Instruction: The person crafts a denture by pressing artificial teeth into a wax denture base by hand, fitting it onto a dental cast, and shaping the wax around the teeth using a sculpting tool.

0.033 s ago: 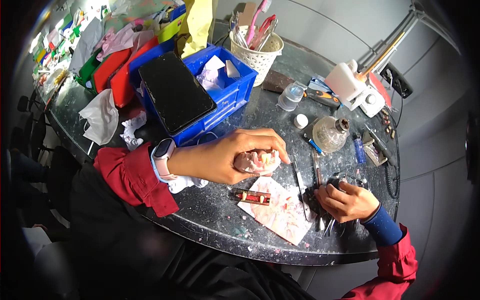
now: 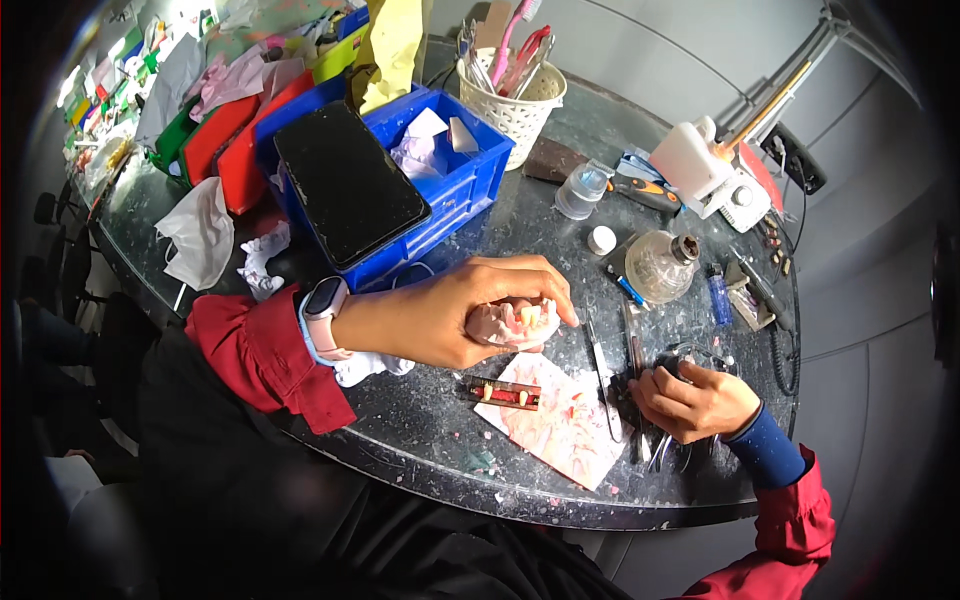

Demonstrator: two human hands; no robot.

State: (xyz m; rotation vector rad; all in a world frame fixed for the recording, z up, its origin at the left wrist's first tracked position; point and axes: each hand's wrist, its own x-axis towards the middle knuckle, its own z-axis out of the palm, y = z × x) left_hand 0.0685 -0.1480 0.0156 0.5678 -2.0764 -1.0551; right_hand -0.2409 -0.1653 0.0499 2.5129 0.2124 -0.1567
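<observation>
My left hand (image 2: pixel 450 310) is closed round a plaster dental model (image 2: pixel 505 325) with teeth set in it, held above the table. Below it a small strip of denture teeth (image 2: pixel 505 393) lies on a wax-smeared white sheet (image 2: pixel 555 425). A metal wax knife (image 2: pixel 602 375) rests across the sheet's right edge. My right hand (image 2: pixel 695 402) is down on a cluster of metal hand tools (image 2: pixel 650 445), its fingers curled; what they grip is hidden. Just beyond it another slim tool (image 2: pixel 634 340) lies on the table.
At the back left, a black tablet (image 2: pixel 350 185) lies on a blue bin (image 2: pixel 480 185). Behind stands a white basket (image 2: pixel 515 115) of tools. A glass spirit burner (image 2: pixel 660 270), clear jar (image 2: pixel 582 192), white cap (image 2: pixel 601 240) and blue lighter (image 2: pixel 718 298) stand farther right.
</observation>
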